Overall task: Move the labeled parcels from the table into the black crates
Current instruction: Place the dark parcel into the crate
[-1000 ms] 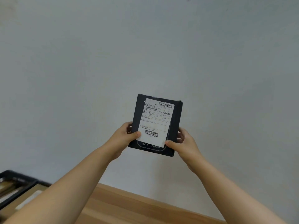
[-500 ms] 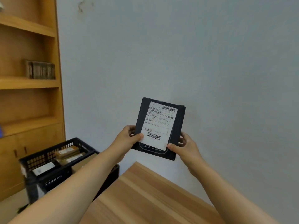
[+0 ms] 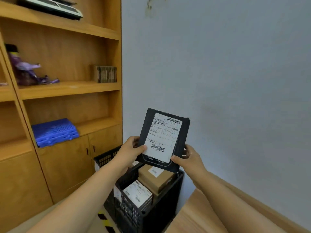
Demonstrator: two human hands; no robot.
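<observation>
I hold a flat black parcel (image 3: 182, 132) with a white shipping label upright in front of me, label facing the camera. My left hand (image 3: 130, 150) grips its lower left edge, thumb on the label. My right hand (image 3: 190, 159) grips its lower right corner. Directly below the parcel stands a black crate (image 3: 154, 214) with brown cardboard boxes (image 3: 155, 179) and white labeled boxes (image 3: 137, 195) inside. A second black crate (image 3: 105, 157) shows behind my left forearm.
A wooden shelf unit (image 3: 67, 89) with cupboard doors fills the left; it holds a blue plastic panel (image 3: 54, 132), small books and a purple item. The wooden table (image 3: 193, 217) corner lies at bottom right, against a grey wall (image 3: 218, 64).
The view has swung left from the bare wall to the shelf and crates. The parcel stays in both hands and now hangs over the crate.
</observation>
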